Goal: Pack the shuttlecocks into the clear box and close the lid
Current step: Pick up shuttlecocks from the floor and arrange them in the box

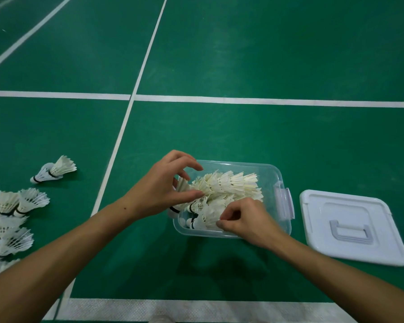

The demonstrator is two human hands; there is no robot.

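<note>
Midway: our left hand (163,190) and right hand (240,220) pinched shuttlecocks (224,185) in the clear box (275,173); loose shuttlecocks (16,217) remained (lid (350,224) off).

Both hands (159,192) (245,220) grip shuttlecocks (229,185) inside the clear box (275,173).

Two bare forearms are entering the view from the lower edge, one from each bottom corner. No sleeve, glove, watch, ring or wristband is showing on either arm. The left hand (163,185) and the right hand (245,220) are both showing uncovered fingers with short, unpainted nails. The left forearm is carrying a few small dark moles near the wrist. The rest of the body is lying outside the view.
</note>
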